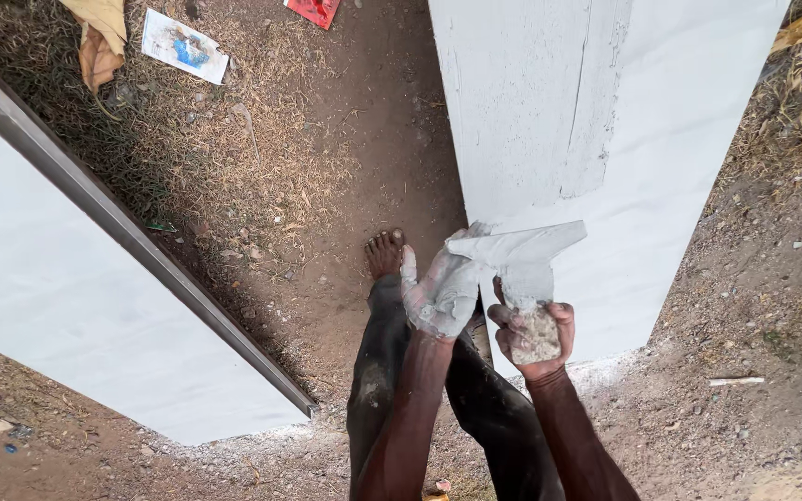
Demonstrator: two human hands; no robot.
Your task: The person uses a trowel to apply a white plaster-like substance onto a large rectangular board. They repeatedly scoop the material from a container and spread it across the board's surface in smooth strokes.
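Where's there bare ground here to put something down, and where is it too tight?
Bare dirt lies open between the grassy litter patch and the white board. More bare ground sits right of that board. It is tight at the board's lower edge, where the left hand and right hand share a putty blade above the foot.

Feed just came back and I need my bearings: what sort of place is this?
Most likely an outdoor work site: bare dirt ground with dry grass and litter, a white-coated wall, and both hands on a putty-caked trowel.
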